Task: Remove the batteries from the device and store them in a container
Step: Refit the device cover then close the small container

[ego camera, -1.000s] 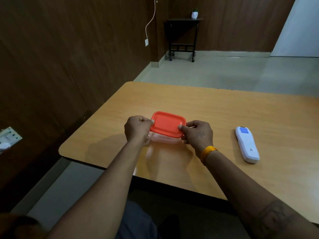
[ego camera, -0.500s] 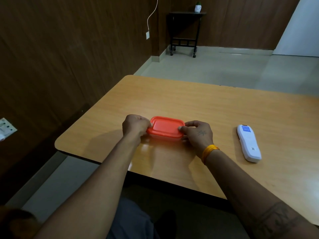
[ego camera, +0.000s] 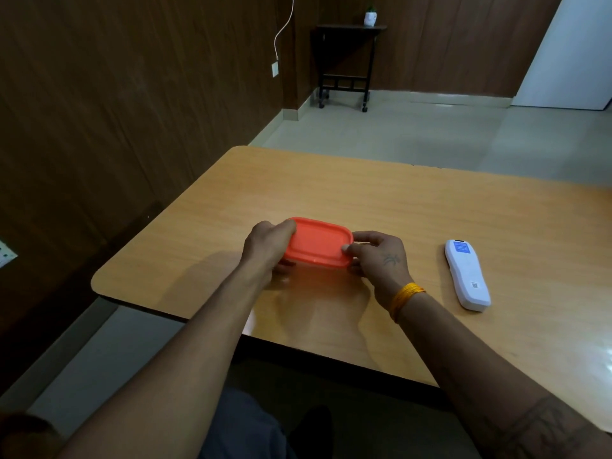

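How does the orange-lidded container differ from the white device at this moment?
The container has an orange lid and a rounded rectangular shape; the device is white, long and narrow. The left hand and right hand both grip the container at its ends; the device lies untouched to the right. Both are on the wooden table.

Container lid (ego camera: 318,242): solid orange-red, no pattern. Device (ego camera: 467,274): white body, blue label patch at the far end, small dark printed code near the near end. Table (ego camera: 381,197): light tan wood grain with a dark edge band. Right wrist band (ego camera: 406,294): yellow-orange. Right hand (ego camera: 381,260): small dark tattoo mark on the back; right forearm has a dark tattoo band. Walls: dark brown wood panelling. Floor: pale grey-green tiles. Side table (ego camera: 347,54): black frame. Pot (ego camera: 370,18) on it: white, green plant. Cable (ego camera: 284,26): white.
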Demonstrator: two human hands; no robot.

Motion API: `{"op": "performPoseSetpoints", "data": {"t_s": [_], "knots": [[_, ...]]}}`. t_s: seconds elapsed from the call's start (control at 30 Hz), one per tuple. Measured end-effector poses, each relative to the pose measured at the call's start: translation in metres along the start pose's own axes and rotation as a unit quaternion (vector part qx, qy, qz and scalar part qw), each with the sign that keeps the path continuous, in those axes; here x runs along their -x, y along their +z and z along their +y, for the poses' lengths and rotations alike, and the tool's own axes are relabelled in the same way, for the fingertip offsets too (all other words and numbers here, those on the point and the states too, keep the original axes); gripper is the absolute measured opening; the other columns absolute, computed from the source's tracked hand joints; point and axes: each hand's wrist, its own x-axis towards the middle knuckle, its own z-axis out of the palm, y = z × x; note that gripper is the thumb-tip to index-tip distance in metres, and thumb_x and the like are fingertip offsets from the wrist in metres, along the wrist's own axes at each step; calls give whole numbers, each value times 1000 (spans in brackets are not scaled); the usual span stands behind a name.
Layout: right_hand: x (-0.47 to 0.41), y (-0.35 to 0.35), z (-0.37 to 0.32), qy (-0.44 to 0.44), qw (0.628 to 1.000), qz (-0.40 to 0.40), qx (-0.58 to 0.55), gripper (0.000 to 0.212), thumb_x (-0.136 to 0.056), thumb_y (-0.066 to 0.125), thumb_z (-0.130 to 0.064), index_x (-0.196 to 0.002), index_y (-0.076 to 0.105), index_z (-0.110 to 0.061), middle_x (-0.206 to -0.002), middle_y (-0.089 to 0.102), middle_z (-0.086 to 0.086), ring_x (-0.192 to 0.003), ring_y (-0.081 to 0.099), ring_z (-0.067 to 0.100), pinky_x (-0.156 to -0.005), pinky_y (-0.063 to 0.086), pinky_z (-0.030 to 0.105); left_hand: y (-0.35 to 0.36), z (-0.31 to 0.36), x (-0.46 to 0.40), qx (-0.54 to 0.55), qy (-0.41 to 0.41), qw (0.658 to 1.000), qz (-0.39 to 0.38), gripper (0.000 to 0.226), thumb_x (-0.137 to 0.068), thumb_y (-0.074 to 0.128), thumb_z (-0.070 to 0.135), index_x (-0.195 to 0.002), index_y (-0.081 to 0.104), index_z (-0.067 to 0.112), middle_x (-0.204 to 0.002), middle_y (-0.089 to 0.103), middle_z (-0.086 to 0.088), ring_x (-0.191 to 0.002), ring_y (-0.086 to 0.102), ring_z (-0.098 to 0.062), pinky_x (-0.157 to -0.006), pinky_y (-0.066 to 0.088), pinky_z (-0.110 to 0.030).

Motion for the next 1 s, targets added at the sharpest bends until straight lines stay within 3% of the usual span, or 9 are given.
{"op": "performPoseSetpoints", "data": {"t_s": [0.1, 0.3, 0.4, 0.5, 0.63, 0.8, 0.93, 1.0], "knots": [[3, -3, -6, -24, 999, -19, -15, 23, -93, 75, -6, -114, 75, -17, -104, 73, 12, -81, 71, 24, -65, 63, 33, 8, 0, 4, -25, 43, 998, 26, 55, -100, 50, 63, -109, 61, 10, -97, 70, -13, -69, 75, -31, -58, 65, -42], [5, -4, -3, -16, 1000, 3, 20, 7, -103, 64, -26, -102, 71, -27, -113, 72, 14, -90, 71, 26, -58, 59, 35, 12, -1, 7, -52, 77, 996, -9, 56, -104, 44, 64, -105, 65, 12, -97, 73, -16, -68, 78, -36, -67, 66, -55], [10, -1, -6, 7, 999, -11, 29, 34, -109, 48, -47, -94, 64, -22, -102, 70, 15, -80, 66, 26, -57, 56, 34, 19, 1, 8, -34, 76, 996, -32, 58, -104, 46, 63, -107, 67, 10, -99, 73, -19, -66, 77, -34, -58, 62, -42], [16, 0, -11, 22, 1000, 5, -4, 45, -107, 39, -61, -85, 53, -25, -89, 65, 7, -77, 67, 26, -65, 60, 39, 26, 2, 12, -15, 83, 995, -44, 59, -103, 48, 63, -101, 69, 7, -88, 73, -18, -57, 74, -32, -53, 56, -35], [16, -2, -18, 2, 999, 27, -43, 49, -107, 44, -59, -82, 56, -18, -81, 63, 8, -69, 62, 26, -59, 52, 36, 31, 9, 16, 19, 67, 997, -27, 64, -101, 48, 66, -96, 69, 5, -79, 72, -17, -52, 71, -29, -48, 50, -29], [13, -4, -25, -9, 998, 23, -49, 48, -106, 49, -56, -81, 55, -16, -81, 59, 9, -64, 55, 24, -56, 42, 33, 31, 15, 19, 38, 78, 996, -26, 53, -104, 50, 59, -102, 69, 9, -91, 73, -18, -55, 71, -30, -44, 45, -26], [7, -18, -23, -3, 999, -31, 25, 53, -103, 52, -61, -85, 60, -12, -78, 60, 10, -62, 57, 24, -53, 43, 31, 17, 16, 20, 6, 67, 994, -92, 43, -101, 54, 49, -93, 71, 10, -80, 70, -11, -61, 67, -25, -57, 53, -31], [3, -22, -21, -23, 995, -63, 74, 61, -98, 58, -64, -92, 69, -4, -78, 61, 11, -61, 56, 25, -51, 42, 30, 14, 13, 21, -51, 48, 986, -148, 46, -99, 56, 52, -96, 73, 9, -85, 75, -14, -69, 70, -28, -65, 55, -35]]}}
